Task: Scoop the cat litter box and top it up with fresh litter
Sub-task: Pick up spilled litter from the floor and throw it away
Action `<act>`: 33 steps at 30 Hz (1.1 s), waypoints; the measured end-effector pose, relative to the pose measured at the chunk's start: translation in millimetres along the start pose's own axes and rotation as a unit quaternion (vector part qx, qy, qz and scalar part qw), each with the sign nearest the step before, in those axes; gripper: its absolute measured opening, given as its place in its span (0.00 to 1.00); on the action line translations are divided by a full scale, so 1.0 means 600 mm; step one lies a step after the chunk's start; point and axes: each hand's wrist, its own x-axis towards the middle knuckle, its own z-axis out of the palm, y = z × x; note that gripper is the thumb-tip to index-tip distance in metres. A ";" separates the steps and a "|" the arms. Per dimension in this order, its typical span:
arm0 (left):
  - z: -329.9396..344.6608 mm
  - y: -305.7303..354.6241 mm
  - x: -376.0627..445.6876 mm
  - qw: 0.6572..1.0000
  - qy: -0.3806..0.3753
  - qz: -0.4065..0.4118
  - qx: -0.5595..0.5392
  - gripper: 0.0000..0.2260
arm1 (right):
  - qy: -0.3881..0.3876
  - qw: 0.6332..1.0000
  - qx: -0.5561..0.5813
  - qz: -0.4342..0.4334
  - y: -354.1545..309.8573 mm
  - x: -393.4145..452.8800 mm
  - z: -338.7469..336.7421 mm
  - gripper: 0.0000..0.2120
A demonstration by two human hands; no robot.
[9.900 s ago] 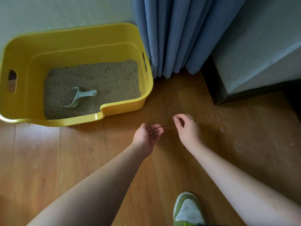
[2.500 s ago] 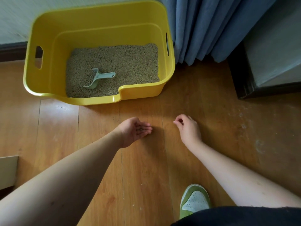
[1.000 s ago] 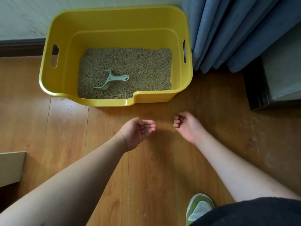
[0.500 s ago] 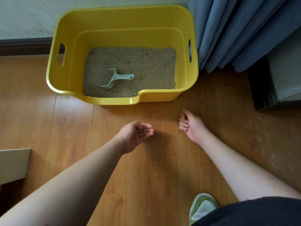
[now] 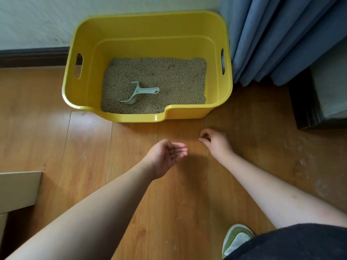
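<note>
A yellow litter box (image 5: 187, 117) stands on the wooden floor against the wall. Grey-brown litter (image 5: 172, 77) covers its bottom. A pale green scoop (image 5: 139, 92) lies on the litter, left of centre, handle pointing right. My left hand (image 5: 167, 156) is in front of the box, palm up and cupped, with a few tiny litter grains in it. My right hand (image 5: 217, 141) is beside it, fingertips pinched together low over the floor. Whether a grain sits between them is too small to tell. Both hands are apart from the box and the scoop.
Blue curtains (image 5: 272, 38) hang right of the box. A dark-based piece of furniture (image 5: 304, 106) stands at far right. A beige box edge (image 5: 16, 190) shows at the left. My green shoe (image 5: 236, 239) is at the bottom. Dust specks mark the floor on the right.
My right hand has turned over and lowered its fingertips to the floor in a pinch. My left hand stays cupped in nearly the same place.
</note>
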 end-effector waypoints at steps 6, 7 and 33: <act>-0.004 0.003 0.004 1.000 0.005 0.004 -0.025 0.18 | -0.002 1.000 -0.007 -0.023 0.000 0.005 -0.002 0.06; -0.006 0.003 0.003 1.000 0.008 0.004 -0.024 0.18 | -0.003 1.000 -0.003 -0.028 0.000 0.006 -0.003 0.06; -0.023 -0.020 -0.018 0.999 0.018 -0.003 -0.037 0.21 | -0.102 0.642 0.708 0.276 -0.026 -0.087 -0.017 0.14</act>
